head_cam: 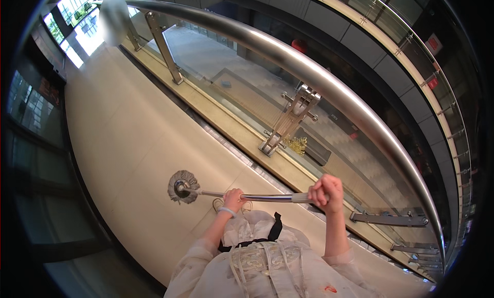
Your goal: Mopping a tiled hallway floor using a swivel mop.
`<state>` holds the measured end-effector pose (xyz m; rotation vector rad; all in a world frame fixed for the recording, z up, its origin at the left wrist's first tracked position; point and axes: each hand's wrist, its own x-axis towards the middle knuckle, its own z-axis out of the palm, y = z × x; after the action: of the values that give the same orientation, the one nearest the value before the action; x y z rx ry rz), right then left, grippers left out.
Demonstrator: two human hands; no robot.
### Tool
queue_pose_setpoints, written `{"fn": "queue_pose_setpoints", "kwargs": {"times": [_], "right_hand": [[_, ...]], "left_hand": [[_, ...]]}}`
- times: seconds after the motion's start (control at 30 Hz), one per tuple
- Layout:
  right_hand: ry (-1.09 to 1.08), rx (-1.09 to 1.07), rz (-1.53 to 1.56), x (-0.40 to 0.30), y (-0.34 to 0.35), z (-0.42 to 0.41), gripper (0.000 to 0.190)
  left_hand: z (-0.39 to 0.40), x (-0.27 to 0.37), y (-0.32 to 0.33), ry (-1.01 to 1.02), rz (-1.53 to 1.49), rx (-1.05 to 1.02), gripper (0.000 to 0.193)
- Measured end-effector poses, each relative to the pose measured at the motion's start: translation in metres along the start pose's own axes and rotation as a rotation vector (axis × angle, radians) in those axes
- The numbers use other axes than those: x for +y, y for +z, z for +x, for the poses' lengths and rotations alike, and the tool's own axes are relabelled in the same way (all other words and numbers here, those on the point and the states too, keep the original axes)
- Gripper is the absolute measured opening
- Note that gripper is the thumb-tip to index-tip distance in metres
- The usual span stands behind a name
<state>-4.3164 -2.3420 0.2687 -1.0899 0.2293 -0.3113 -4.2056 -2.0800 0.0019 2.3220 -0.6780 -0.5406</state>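
A mop with a metal handle [270, 198] lies slantwise before me, held in both hands. My left hand [234, 200] is closed around the lower part of the handle and wears a pale band at the wrist. At the pale grip near the top end, my right hand [326, 193] is wrapped around it. The round grey string mop head [183, 186] rests on the beige floor [142, 151], left of my feet, its strands spread in a ring around the metal hub.
A curved steel handrail [293, 59] on metal posts [166, 49] with glass panels runs along the right, above a lower floor. A yellowish stone curb [216, 114] borders it. Dark glass panels [42, 163] stand at the left. A blurred shape shows at the upper left.
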Motion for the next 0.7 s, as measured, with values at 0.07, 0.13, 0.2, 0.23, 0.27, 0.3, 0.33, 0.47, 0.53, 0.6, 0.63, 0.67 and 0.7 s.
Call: {"fn": "queue_pose_setpoints", "kwargs": {"times": [0.07,0.13,0.2,0.23,0.27,0.3,0.33,0.47,0.53,0.6,0.63,0.67,0.7], "right_hand": [[0.137,-0.101,-0.028,0.032,0.014,0.016,0.035],[0.283,-0.222,-0.009,0.064,0.036,0.028,0.033],[0.371,-0.324,-0.027,0.093,0.059,0.032,0.034],[0.411,-0.364,-0.039,0.105,0.070,0.029,0.035],[0.441,-0.400,-0.033,0.112,0.078,0.027,0.036],[0.469,-0.450,-0.026,0.118,0.085,0.024,0.036],[0.475,-0.457,-0.038,0.121,0.089,0.021,0.034],[0.413,-0.374,-0.058,0.112,0.094,0.014,0.031],[0.302,-0.336,-0.037,0.094,0.087,0.018,0.032],[0.178,-0.270,-0.080,0.060,0.079,0.024,0.034],[0.132,-0.257,-0.104,0.043,0.071,0.028,0.034],[0.087,-0.118,-0.149,0.020,0.071,0.029,0.034],[0.002,-0.149,-0.233,-0.002,0.066,0.034,0.030]], "left_hand": [[-0.027,-0.041,-0.004,-0.088,0.006,0.064,0.031],[-0.063,-0.082,-0.005,-0.176,-0.007,0.122,0.032],[-0.098,-0.117,0.000,-0.280,-0.049,0.258,0.036],[-0.108,-0.127,0.001,-0.324,-0.043,0.290,0.036],[-0.118,-0.137,0.003,-0.370,-0.024,0.329,0.037],[-0.133,-0.145,0.005,-0.421,-0.008,0.369,0.039],[-0.136,-0.144,0.007,-0.522,0.010,0.386,0.040],[-0.126,-0.122,0.011,-0.731,-0.015,0.419,0.038],[-0.110,-0.100,0.012,-0.725,-0.016,0.332,0.038],[-0.087,-0.055,-0.004,-0.647,-0.053,0.211,0.042],[-0.073,-0.035,-0.009,-0.642,-0.064,0.124,0.044],[-0.058,-0.010,-0.020,-0.544,-0.088,0.052,0.047],[-0.043,0.005,-0.018,-0.444,-0.119,0.016,0.049]]}}
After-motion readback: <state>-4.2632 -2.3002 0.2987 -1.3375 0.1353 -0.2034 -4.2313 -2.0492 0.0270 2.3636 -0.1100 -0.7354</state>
